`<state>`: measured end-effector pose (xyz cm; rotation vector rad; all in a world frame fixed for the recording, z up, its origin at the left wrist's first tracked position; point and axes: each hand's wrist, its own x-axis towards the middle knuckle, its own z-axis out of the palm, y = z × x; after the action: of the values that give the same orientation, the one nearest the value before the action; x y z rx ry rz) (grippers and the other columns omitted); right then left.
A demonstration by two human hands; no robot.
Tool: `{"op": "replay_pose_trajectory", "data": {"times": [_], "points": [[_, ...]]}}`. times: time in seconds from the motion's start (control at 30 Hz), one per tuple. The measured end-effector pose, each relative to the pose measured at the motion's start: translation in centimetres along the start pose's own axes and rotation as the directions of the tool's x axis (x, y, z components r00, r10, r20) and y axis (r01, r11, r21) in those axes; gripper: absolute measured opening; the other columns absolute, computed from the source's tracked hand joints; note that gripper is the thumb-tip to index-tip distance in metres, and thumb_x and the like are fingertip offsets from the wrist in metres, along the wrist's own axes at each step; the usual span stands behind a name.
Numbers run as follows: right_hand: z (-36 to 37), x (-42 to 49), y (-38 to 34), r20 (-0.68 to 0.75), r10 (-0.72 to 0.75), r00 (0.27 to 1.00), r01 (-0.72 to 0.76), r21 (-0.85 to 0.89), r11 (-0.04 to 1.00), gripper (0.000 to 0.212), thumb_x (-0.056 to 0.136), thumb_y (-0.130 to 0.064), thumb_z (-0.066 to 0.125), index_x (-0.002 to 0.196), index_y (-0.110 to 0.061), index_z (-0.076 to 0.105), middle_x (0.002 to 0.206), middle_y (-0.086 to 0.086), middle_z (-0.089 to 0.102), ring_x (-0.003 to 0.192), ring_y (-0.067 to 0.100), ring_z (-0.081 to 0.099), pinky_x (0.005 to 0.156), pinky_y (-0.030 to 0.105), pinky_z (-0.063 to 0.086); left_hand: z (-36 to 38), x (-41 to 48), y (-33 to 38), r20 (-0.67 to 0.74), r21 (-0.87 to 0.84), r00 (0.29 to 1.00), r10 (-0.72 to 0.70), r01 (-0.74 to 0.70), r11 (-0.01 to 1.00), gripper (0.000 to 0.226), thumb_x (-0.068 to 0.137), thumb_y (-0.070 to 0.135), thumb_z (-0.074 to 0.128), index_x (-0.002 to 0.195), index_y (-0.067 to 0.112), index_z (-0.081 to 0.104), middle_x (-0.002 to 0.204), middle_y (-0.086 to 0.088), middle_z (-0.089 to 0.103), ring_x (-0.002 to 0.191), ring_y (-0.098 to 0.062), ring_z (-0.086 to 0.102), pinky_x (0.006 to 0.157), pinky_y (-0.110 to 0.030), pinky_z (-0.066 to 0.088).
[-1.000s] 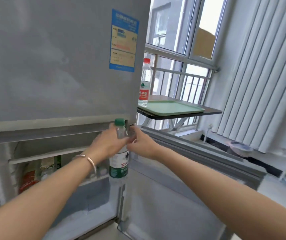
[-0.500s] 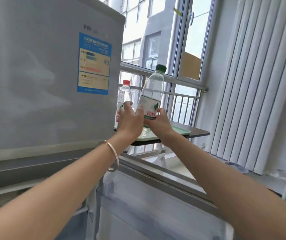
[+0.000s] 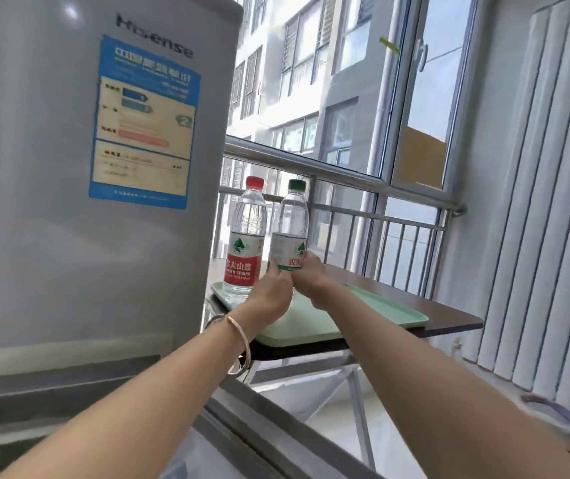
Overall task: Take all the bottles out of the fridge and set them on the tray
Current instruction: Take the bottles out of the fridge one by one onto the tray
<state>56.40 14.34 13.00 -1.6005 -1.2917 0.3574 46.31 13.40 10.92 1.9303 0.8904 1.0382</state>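
1. Leftmost, the fridge shows only its shut upper door; its inside is out of view, so whether bottles remain there cannot be told.
2. One red-capped bottle already stands upright on the tray, near its left end.
3. Just beside it, the green-capped bottle is upright over the tray, both grips closed round its lower half: left hand, right hand. Its base is hidden, so whether it has landed is unclear.
4. Rightward, the tray on the tabletop has room for more.
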Motion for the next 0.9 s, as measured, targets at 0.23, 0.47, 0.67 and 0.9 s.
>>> {"op": "replay_pose_trajectory", "data": {"times": [0.23, 0.47, 0.67, 0.9], "points": [[0.8, 0.7, 0.6, 0.068, -0.028, 0.997, 0.024, 0.047, 0.999, 0.020, 0.086, -0.008, 0.063, 0.105, -0.011, 0.056, 0.097, 0.006, 0.065, 0.092, 0.023, 0.061, 0.091, 0.038, 0.052, -0.4, 1.6, -0.3, -0.015, 0.083, 0.994, -0.108, 0.109, 0.991, 0.056, 0.100, 0.026, 0.025, 0.154, 0.019, 0.014, 0.150, -0.014, 0.037, 0.134, -0.030, 0.039, 0.109, -0.037, 0.029], [0.1, -2.5, -1.2, -0.150, -0.062, 0.987, 0.013, -0.307, 0.952, 0.027, 0.087, -0.016, 0.058, 0.112, -0.005, 0.053, 0.102, 0.010, 0.061, 0.090, 0.025, 0.058, 0.070, 0.033, 0.046, -1.8, -2.0, 1.8, -0.053, 0.271, 0.997, 0.061, -0.045, 0.962, 0.048, 0.096, 0.006, 0.037, 0.144, 0.013, 0.034, 0.131, -0.014, 0.056, 0.105, -0.028, 0.057, 0.087, -0.036, 0.046], [1.7, -11.8, -5.4, -0.011, -0.236, 0.972, 0.197, -0.512, 0.836, 0.010, 0.081, -0.010, 0.060, 0.073, -0.015, 0.057, 0.070, 0.000, 0.059, 0.068, 0.019, 0.056, 0.058, 0.026, 0.044, -6.3, -9.4, 2.1, 0.003, 0.536, 0.978, 0.208, -0.177, 0.825, 0.075, 0.085, -0.012, 0.045, 0.151, 0.014, 0.021, 0.147, -0.010, 0.039, 0.135, -0.031, 0.040, 0.110, -0.043, 0.039], [9.8, -20.1, -7.7, 0.222, -0.219, 0.950, 0.311, -0.613, 0.727, 0.026, 0.081, -0.018, 0.056, 0.103, -0.010, 0.068, 0.104, 0.014, 0.072, 0.096, 0.034, 0.067, 0.081, 0.040, 0.054, -12.8, -19.3, -2.9, 0.098, 0.659, 0.986, 0.137, -0.167, 0.733, 0.063, 0.086, 0.000, 0.051, 0.144, 0.001, 0.027, 0.146, -0.017, 0.038, 0.137, -0.033, 0.036, 0.113, -0.040, 0.031]]}}
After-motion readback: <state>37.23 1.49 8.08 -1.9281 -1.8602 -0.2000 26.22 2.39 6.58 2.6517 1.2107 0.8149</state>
